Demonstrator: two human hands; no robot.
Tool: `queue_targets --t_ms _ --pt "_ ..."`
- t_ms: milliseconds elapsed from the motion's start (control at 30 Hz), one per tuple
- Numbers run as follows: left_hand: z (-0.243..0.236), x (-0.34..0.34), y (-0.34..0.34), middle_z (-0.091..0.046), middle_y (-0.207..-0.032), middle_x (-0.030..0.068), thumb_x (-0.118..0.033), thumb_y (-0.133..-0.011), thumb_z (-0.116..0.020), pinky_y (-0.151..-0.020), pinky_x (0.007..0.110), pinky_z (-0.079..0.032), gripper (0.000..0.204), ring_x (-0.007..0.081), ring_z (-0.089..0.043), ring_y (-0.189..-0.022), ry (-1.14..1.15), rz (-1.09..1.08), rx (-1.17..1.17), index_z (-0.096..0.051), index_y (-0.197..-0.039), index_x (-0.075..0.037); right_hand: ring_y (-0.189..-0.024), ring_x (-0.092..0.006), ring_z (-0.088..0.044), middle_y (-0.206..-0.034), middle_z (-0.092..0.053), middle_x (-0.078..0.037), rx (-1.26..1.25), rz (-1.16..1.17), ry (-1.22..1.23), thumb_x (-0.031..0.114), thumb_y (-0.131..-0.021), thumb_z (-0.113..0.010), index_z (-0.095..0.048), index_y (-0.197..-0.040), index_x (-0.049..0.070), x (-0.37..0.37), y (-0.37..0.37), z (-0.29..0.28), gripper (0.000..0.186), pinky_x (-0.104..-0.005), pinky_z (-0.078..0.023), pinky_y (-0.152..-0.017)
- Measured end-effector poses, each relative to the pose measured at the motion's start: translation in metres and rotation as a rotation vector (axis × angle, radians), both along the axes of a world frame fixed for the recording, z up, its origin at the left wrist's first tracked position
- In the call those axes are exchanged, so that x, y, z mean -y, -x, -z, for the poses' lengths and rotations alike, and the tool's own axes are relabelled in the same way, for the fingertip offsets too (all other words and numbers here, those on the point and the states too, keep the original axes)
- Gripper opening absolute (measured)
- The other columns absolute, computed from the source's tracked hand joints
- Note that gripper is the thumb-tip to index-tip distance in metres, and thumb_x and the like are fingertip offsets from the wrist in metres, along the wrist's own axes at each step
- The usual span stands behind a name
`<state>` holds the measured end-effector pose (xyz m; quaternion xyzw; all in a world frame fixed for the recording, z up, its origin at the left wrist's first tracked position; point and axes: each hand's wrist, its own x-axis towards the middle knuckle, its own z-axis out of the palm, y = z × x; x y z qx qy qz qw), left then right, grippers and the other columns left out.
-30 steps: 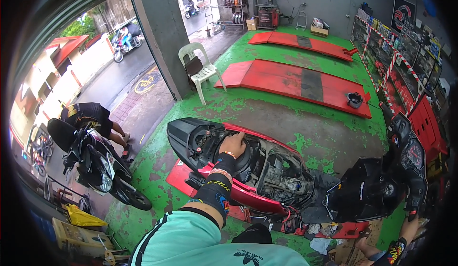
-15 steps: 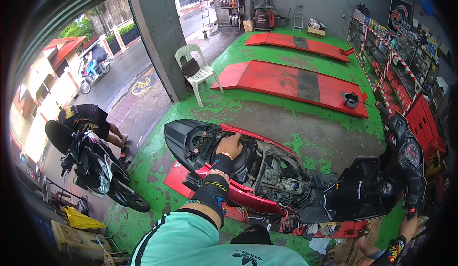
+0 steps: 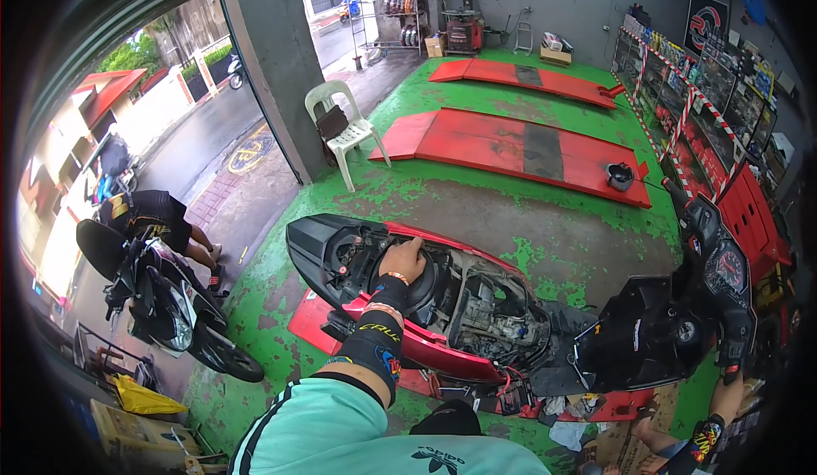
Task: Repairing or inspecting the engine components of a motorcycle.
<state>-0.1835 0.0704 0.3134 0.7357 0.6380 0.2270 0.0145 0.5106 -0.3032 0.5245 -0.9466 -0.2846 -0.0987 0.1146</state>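
Observation:
My left hand [image 3: 403, 262] presses down on a scooter's rear body, its fingers closed over the rim of a round black part [image 3: 421, 292]; one finger sticks up and the others are mostly hidden. At the lower right, my right hand [image 3: 729, 380] is wrapped round the near handlebar grip [image 3: 730, 368]. The red and black scooter [image 3: 502, 366] lies lengthwise before me with no seat on it, baring its engine [image 3: 502, 317]. Its black tail [image 3: 322, 249] points left, and its dashboard [image 3: 728, 268] and front are at the right.
Two red lift platforms [image 3: 485, 147] lie on the green floor. A white chair [image 3: 347, 134] stands by the pillar. To the left, a person [image 3: 149, 211] bends behind a parked motorcycle [image 3: 179, 313]. Another person's foot [image 3: 644, 420] shows low right. Barricaded shelves [image 3: 672, 75] line the right wall.
Both hands keep their places on the scooter while the whole view shifts slightly. Outside, a passing three-wheeler has moved down and left, and another motorbike has appeared on the road.

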Motion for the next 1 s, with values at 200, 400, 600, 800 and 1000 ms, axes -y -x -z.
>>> queue_targets --t_ms 200,400,600,800,1000 --pt "0.004 0.0 0.0 -0.07 -0.093 0.0152 -0.018 -0.083 -0.058 -0.078 0.049 -0.05 0.023 0.0364 -0.067 -0.087 -0.088 0.013 0.015 -0.058 -0.104 -0.008 -0.107 -0.0457 -0.063 -0.111 -0.066 -0.03 0.015 0.017 0.033 0.009 -0.085 -0.065 -0.056 -0.129 -0.002 -0.002 0.001 -0.002 0.046 -0.0485 -0.049 -0.089" --pt "0.002 0.0 0.0 -0.07 -0.099 0.0159 -0.019 -0.084 -0.058 -0.083 0.048 -0.05 0.026 0.0353 -0.067 -0.094 0.001 -0.001 0.0 -0.059 -0.107 -0.007 -0.109 -0.0462 -0.062 -0.113 -0.065 -0.031 0.036 0.016 0.027 0.011 -0.085 -0.066 -0.055 -0.13 -0.002 0.002 -0.007 0.004 0.048 -0.0492 -0.049 -0.091" --pt "0.001 0.0 0.0 -0.07 -0.099 0.0153 -0.018 -0.084 -0.058 -0.083 0.047 -0.051 0.026 0.0346 -0.067 -0.094 0.002 -0.007 -0.005 -0.059 -0.108 -0.008 -0.109 -0.0461 -0.062 -0.113 -0.065 -0.031 0.061 0.012 0.027 0.012 -0.085 -0.065 -0.055 -0.131 -0.002 0.002 -0.012 0.007 0.048 -0.049 -0.049 -0.091" --pt "0.002 -0.001 0.0 -0.07 -0.098 0.0145 -0.018 -0.084 -0.058 -0.083 0.047 -0.051 0.026 0.0336 -0.067 -0.094 -0.008 -0.007 -0.025 -0.06 -0.107 -0.008 -0.107 -0.0453 -0.063 -0.11 -0.066 -0.03 0.065 -0.012 0.012 0.011 -0.085 -0.065 -0.056 -0.128 -0.002 0.005 -0.016 0.009 0.046 -0.048 -0.049 -0.09" --pt "0.002 -0.001 -0.001 -0.07 -0.098 0.0141 -0.017 -0.084 -0.058 -0.082 0.047 -0.051 0.025 0.0334 -0.067 -0.094 -0.002 -0.013 -0.028 -0.06 -0.107 -0.008 -0.106 -0.0456 -0.063 -0.108 -0.066 -0.03 0.06 -0.015 -0.018 0.011 -0.085 -0.064 -0.057 -0.125 -0.001 0.005 -0.019 0.012 0.043 -0.0483 -0.049 -0.088"
